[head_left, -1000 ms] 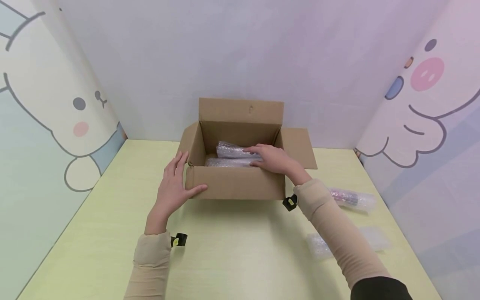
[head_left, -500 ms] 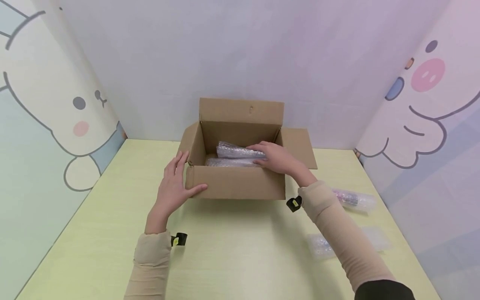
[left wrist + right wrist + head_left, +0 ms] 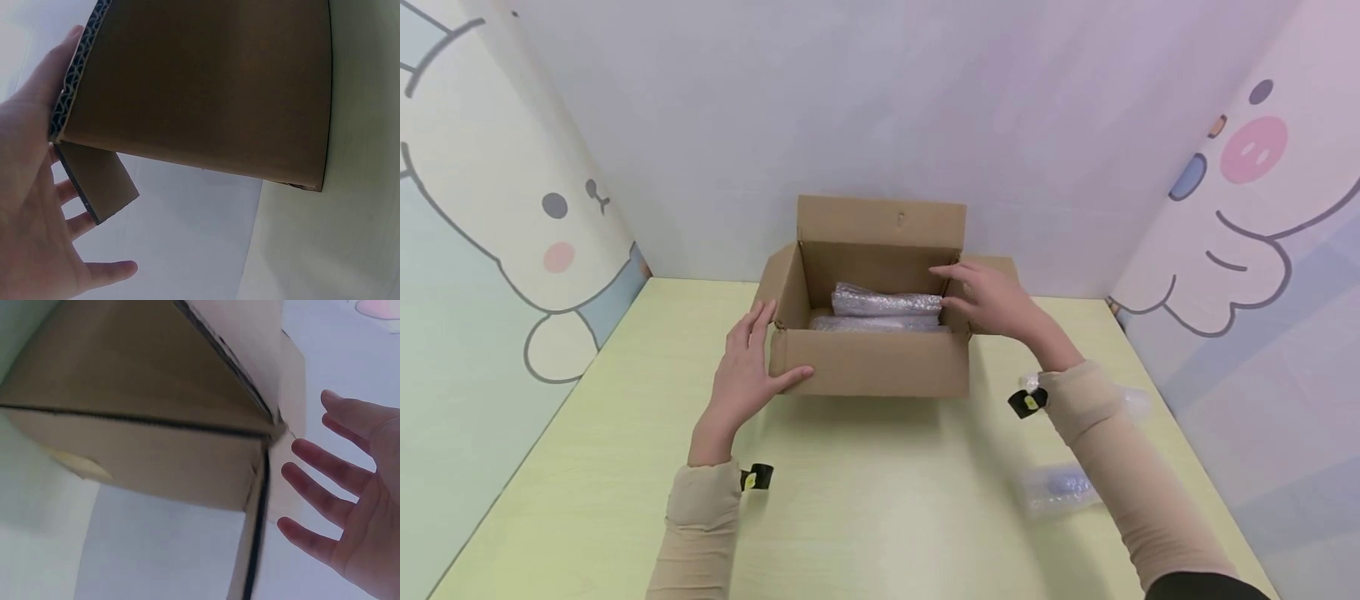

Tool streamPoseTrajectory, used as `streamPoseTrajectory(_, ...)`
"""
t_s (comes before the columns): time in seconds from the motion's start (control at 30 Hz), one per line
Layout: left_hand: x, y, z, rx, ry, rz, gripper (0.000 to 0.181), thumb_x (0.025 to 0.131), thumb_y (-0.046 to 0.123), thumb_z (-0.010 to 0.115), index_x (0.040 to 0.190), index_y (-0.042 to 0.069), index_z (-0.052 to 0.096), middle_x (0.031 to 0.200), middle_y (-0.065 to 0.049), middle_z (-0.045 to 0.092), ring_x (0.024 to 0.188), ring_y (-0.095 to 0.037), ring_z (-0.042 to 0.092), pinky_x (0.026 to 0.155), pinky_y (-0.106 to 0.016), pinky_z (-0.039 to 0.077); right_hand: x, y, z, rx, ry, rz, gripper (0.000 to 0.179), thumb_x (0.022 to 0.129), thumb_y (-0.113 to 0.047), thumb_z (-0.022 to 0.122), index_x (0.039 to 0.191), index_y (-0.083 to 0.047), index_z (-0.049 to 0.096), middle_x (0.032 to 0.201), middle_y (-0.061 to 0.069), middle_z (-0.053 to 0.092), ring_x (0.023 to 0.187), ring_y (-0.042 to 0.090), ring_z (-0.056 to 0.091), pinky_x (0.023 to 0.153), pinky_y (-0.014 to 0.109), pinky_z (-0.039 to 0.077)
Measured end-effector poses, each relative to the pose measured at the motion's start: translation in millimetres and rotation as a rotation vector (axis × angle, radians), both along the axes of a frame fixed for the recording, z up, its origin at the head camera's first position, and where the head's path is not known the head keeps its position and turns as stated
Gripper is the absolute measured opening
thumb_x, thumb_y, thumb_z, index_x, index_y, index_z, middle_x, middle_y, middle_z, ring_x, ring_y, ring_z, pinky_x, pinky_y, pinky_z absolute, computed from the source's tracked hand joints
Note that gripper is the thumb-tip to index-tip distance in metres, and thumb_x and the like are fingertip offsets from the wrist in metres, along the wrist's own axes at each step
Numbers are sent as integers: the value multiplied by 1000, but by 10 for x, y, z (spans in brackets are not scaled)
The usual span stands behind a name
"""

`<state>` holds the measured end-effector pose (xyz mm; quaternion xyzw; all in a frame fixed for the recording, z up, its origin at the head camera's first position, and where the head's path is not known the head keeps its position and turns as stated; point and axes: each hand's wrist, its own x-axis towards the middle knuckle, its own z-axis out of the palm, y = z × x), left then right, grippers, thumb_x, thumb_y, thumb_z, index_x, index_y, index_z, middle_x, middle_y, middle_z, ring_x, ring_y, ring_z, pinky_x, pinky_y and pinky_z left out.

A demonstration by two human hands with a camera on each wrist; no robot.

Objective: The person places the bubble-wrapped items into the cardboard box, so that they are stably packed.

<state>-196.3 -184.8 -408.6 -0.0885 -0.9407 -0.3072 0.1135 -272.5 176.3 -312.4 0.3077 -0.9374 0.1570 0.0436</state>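
Observation:
An open cardboard box (image 3: 871, 364) stands at the back of the table, its flaps folded outward. Two bubble-wrapped bundles, a rear one (image 3: 887, 302) and a front one (image 3: 880, 323), lie side by side inside it. My left hand (image 3: 741, 379) rests on the box's front left corner, thumb along the front flap and fingers by the left flap; the left wrist view shows its fingers (image 3: 80, 225) spread around the cardboard edges. Over the box's right side hovers my right hand (image 3: 992, 300), holding nothing. Its fingers (image 3: 319, 494) are spread and relaxed in the right wrist view.
On the right of the table lie more bubble-wrapped items, one (image 3: 1060, 487) near the right forearm and another (image 3: 1135, 402) partly hidden behind the sleeve. A curtain (image 3: 880, 108) with cartoon animals closes off the table's back and sides.
My right hand has let go of the bundles in the box and moved right and up to its right flap. The left hand has stayed at the corner.

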Motion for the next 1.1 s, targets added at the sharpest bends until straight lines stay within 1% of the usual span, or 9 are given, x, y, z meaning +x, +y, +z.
streamPoseTrajectory(0.13,-7,-7,6,-9,6,2,113,74,56,77,157,28,6,163,-12,13,147,-39,16,104,-67,35,54,170,63,-26,14,-42,49,94,-21,64,140,-11,51,138,16,54,123,35,55,98,54,46)
streamPoseTrajectory(0.2,-9,-12,7,-13,7,3,113,74,56,77,157,28,6,163,-12,13,147,-39,16,104,-67,35,90,261,79,-53,19,-70,48,94,-21,64,139,-12,51,139,15,54,122,35,56,95,56,47)
streamPoseTrajectory(0.3,-12,-17,3,-15,7,5,112,74,56,77,157,28,6,163,-12,13,147,-39,16,104,-67,35,132,420,61,-98,45,-97,48,93,-20,65,139,-11,52,138,14,55,120,35,57,91,57,48)
streamPoseTrajectory(0.43,-18,-25,-9,-15,7,7,113,74,57,77,157,28,6,163,-11,13,147,-39,16,103,-68,35,179,664,-11,-178,79,-117,49,91,-14,67,137,-8,53,134,14,57,118,35,57,93,56,46)
streamPoseTrajectory(0.57,-23,-31,-13,-13,2,11,113,74,58,76,157,29,6,163,-11,13,147,-39,16,102,-68,36,225,901,-121,-225,102,-142,52,88,-9,70,137,-7,53,130,15,59,114,35,58,94,55,45)
streamPoseTrajectory(0.7,-18,-36,-7,-7,5,15,113,74,57,77,157,29,7,162,-12,14,147,-39,17,102,-68,36,260,1117,-277,-215,98,-165,53,89,-10,69,139,-8,52,128,18,59,112,36,58,93,57,43)
streamPoseTrajectory(0.83,-7,-36,-3,4,14,6,112,74,55,78,157,29,8,161,-14,15,146,-40,17,100,-67,38,313,1309,-445,-193,68,-191,50,92,-15,66,139,-6,51,129,21,58,112,38,56,90,59,43)
streamPoseTrajectory(1.0,-6,-36,-3,13,20,3,111,74,54,78,157,29,8,161,-14,16,146,-40,18,99,-66,39,372,1515,-629,-157,12,-219,50,93,-19,65,138,-3,50,132,22,55,113,39,55,85,61,45)
streamPoseTrajectory(1.1,-8,-38,-1,14,19,4,111,74,54,78,157,29,9,161,-14,16,146,-40,17,99,-66,39,403,1636,-729,-141,-29,-236,51,93,-20,65,138,-2,49,133,23,55,114,42,55,88,63,43)
